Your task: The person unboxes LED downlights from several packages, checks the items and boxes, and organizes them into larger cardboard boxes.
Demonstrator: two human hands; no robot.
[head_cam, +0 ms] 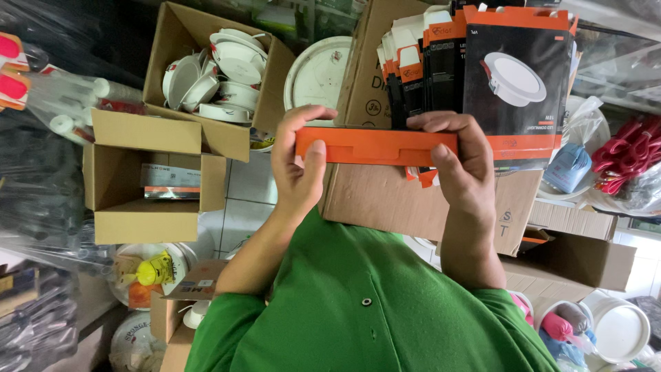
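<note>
Right, orange flat box [376, 146] was held edge-on w/ both hands at centre of view, in front of a big brown carton [385, 200]. Left hand [297, 162] clamped its left end, thumb pressed on the near face, fingers curled over the top edge. Right hand [463, 165] pinched the right end the same way, thumb on front, fingers wrapped behind; fingertips hidden. Box's faces couldn't be seen, only its narrow side. Behind it, a row of black-and-orange packages [482, 76] stood packed in the carton, front one showing a white round lamp picture. Upper left, open cardboard box [213, 76] held loose white round light fittings. Small open carton [148, 179] beside it held a flat package, hard to make out
</note>
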